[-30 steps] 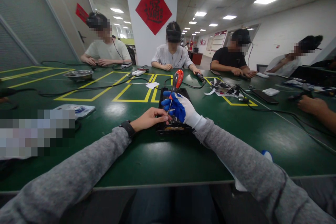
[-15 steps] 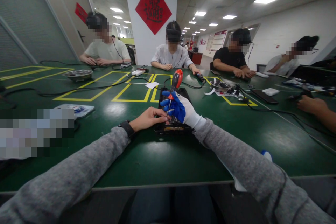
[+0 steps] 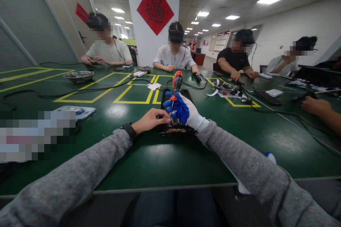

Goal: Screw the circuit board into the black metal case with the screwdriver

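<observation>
My right hand (image 3: 186, 110), in a white and blue glove, grips a screwdriver (image 3: 177, 83) with a red and black handle. The handle points up and its thin shaft runs down toward a black device (image 3: 176, 131) on the table. My bare left hand (image 3: 150, 119) is at the device's left side, thumb and fingers pinched together beside the screwdriver's tip. Whatever those fingers hold is too small to tell. Both hands hide part of the device, though some brownish parts show along its near edge.
A metal bowl (image 3: 79, 76) stands at the left, another bowl (image 3: 224, 86) at the right. Black cables cross the green table (image 3: 128, 170). A scrap of white paper (image 3: 154, 86) lies beyond the device. Several people sit around; one person's hand (image 3: 317, 108) is at the right.
The screwdriver's handle has tipped slightly to the left, more upright, and its tip shows a little more clearly. My hands have stayed nearly in place over the device.
</observation>
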The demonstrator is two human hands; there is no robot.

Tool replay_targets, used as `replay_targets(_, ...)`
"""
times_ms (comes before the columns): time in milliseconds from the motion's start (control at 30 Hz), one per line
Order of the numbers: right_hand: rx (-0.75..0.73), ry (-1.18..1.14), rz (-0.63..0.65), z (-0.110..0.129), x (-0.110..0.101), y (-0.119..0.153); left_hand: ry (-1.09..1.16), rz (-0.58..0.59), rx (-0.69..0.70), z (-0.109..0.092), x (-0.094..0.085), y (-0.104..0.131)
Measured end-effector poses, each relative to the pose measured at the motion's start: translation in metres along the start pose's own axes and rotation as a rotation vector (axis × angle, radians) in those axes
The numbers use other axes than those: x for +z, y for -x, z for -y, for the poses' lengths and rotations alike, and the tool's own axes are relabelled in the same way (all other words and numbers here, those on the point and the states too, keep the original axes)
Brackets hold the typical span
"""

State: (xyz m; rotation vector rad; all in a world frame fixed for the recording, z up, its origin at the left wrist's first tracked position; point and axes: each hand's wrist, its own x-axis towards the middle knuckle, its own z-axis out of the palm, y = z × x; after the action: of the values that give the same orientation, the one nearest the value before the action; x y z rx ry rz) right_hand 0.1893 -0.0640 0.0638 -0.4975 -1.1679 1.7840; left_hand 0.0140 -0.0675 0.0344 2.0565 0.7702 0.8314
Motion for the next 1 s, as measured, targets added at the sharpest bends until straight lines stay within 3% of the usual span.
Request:
replay_targets(300,-0.105,0.071,-0.034,-0.0021,0.0032,0.0036,0.012,-0.026,0.011,-0.0066,0.0028,0.0009)
replay_targets(467,-0.049,-0.005,0.041,-0.0004,0.0002,0.0018,-0.003,0.02,0.03,-0.0035,-0.0006,0.0018)
replay_targets(767,-0.092,0.028,0.01,-0.0026,0.0003,0.0013,-0.026,-0.037,0.014,-0.0048,0.0036,0.0014)
replay_targets(1000,-0.058,-0.037,0.009,0.0004,0.0007,0.0037,0.038,0.04,0.036,-0.0026,0.0009,0.0016)
